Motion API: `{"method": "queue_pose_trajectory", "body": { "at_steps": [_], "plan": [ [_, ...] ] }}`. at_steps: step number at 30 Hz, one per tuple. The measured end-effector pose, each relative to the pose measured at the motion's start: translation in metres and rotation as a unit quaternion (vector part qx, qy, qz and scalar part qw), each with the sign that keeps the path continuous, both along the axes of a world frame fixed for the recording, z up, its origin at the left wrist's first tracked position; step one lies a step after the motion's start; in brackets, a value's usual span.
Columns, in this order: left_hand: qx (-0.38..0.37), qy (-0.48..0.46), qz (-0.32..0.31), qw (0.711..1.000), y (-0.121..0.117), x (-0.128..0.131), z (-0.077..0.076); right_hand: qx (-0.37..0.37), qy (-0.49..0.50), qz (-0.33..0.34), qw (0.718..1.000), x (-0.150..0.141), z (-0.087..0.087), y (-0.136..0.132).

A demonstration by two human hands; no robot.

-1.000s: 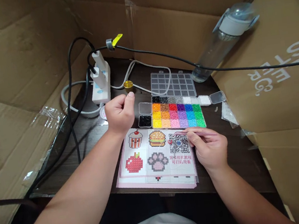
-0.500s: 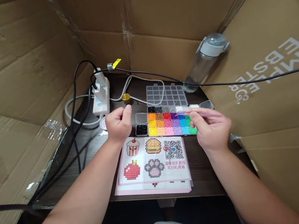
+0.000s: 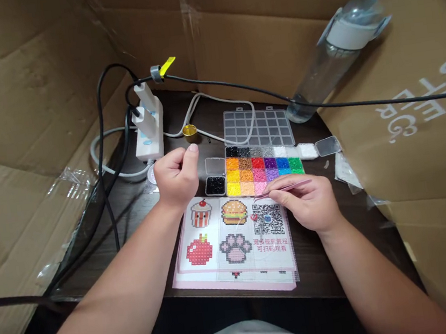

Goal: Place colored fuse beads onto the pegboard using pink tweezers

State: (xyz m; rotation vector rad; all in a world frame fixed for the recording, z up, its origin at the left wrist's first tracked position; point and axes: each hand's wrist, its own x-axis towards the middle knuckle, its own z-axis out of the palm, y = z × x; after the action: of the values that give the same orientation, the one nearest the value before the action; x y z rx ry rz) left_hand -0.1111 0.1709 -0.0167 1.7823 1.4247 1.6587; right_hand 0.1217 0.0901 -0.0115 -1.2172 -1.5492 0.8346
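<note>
My right hand pinches pink tweezers, their tips pointing left over the top of the pattern sheet, just below the bead tray. That tray holds beads sorted by colour in many compartments. The sheet shows a cupcake, burger, apple and paw, and lies on a pink pegboard. My left hand hovers in a loose fist left of the tray, thumb up, beside a small box of black beads. I cannot make out anything held in it.
The tray's clear lid lies behind the tray. A white power strip with plugs and cables sits at the back left, near a small gold cap. A clear water bottle leans at the back right. Cardboard walls surround the dark table.
My right hand came back down from over the bead tray to the top of the pattern sheet with the tweezers. My left hand stayed in place.
</note>
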Motion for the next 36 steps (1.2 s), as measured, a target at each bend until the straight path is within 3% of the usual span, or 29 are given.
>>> {"method": "queue_pose_trajectory", "body": {
  "at_steps": [15, 28, 36],
  "plan": [
    [-0.004, 0.001, -0.004, 1.0, -0.001, 0.0, -0.001, -0.023, -0.01, 0.097, 0.995, 0.01, -0.001, -0.001],
    [-0.004, -0.009, -0.007, 1.0, 0.003, -0.001, -0.005, -0.177, 0.032, 0.142, 0.973, 0.015, -0.006, 0.008],
    [-0.002, -0.006, -0.006, 1.0, 0.003, 0.0, -0.004, -0.198, 0.046, 0.138, 0.969, 0.01, -0.007, 0.008]
  ]
}}
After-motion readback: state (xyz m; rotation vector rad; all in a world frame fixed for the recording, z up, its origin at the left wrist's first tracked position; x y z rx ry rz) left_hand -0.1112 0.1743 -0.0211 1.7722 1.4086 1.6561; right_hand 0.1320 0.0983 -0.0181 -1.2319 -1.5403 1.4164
